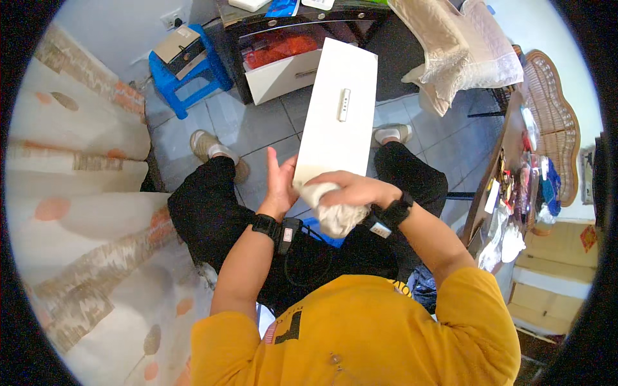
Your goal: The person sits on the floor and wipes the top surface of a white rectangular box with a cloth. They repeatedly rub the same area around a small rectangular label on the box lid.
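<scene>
A long white drawer front (336, 116) with a metal handle (344, 105) slants up between my knees, its far end higher in the view. My right hand (355, 189) presses a bunched off-white cloth (338, 212) against its near end. Beside the near left edge is my left hand (281, 181), thumb raised and apart from the fingers. The fingertips meet or pass behind that edge; whether they bear any weight cannot be seen. Dark straps circle both wrists.
Ahead stands a dark cabinet (231, 53) with a white-fronted drawer (280, 79) pulled out, red material inside. A blue stool (186, 94) carries a box (181, 50). Patterned curtain (87, 202) hangs left. At right, a cluttered table (502, 144) and draped beige cloth (449, 48).
</scene>
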{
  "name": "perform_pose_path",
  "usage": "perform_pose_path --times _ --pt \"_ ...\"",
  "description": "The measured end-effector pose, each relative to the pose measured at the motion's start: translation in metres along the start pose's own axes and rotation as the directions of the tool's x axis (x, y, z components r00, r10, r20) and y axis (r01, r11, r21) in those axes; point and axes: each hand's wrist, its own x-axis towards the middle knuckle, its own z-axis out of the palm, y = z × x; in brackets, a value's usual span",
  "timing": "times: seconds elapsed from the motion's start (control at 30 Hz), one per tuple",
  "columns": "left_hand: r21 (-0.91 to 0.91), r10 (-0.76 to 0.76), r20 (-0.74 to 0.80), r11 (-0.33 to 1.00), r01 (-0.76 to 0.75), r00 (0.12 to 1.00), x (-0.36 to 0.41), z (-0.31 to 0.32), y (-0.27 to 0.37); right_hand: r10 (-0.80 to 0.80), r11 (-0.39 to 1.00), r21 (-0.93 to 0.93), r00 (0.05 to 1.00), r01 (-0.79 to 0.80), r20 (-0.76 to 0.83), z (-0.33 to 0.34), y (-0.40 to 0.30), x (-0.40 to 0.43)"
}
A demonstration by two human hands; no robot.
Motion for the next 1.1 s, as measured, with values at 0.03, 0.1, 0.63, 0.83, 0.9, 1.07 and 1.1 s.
perform_pose_path --times 0.03,0.1,0.63,0.83,0.9,1.07,1.1 --pt "0.024 -0.010 -0.039 1.000 0.011 0.999 -0.001 0.003 0.001 0.060 0.975 0.216 0.996 -0.043 -0.072 -0.004 0.003 -0.007" --pt "0.086 0.003 -0.056 0.996 0.001 0.998 -0.001 0.005 0.001 0.087 0.772 0.634 0.978 0.053 -0.187 -0.009 0.010 -0.016" --pt "0.601 0.534 -0.200 0.729 -0.328 0.821 0.001 -0.012 -0.014 0.043 0.515 0.766 0.881 0.384 -0.471 -0.010 0.035 -0.025" --pt "0.789 0.721 0.189 0.293 -0.540 0.666 -0.028 0.024 -0.002 0.132 0.554 0.702 0.785 0.448 -0.605 0.004 0.021 -0.020" --pt "0.828 0.682 0.355 0.090 -0.554 0.640 -0.038 0.045 0.003 0.111 0.592 0.673 0.783 0.443 -0.613 0.007 0.022 -0.018" --pt "0.873 0.666 0.367 -0.006 -0.487 0.650 -0.035 0.062 -0.001 -0.007 0.707 0.515 0.733 0.485 -0.680 0.013 0.025 -0.007" --pt "0.856 0.689 0.342 0.054 -0.515 0.639 -0.036 0.063 0.000 -0.011 0.697 0.515 0.727 0.498 -0.687 0.013 0.026 -0.005"
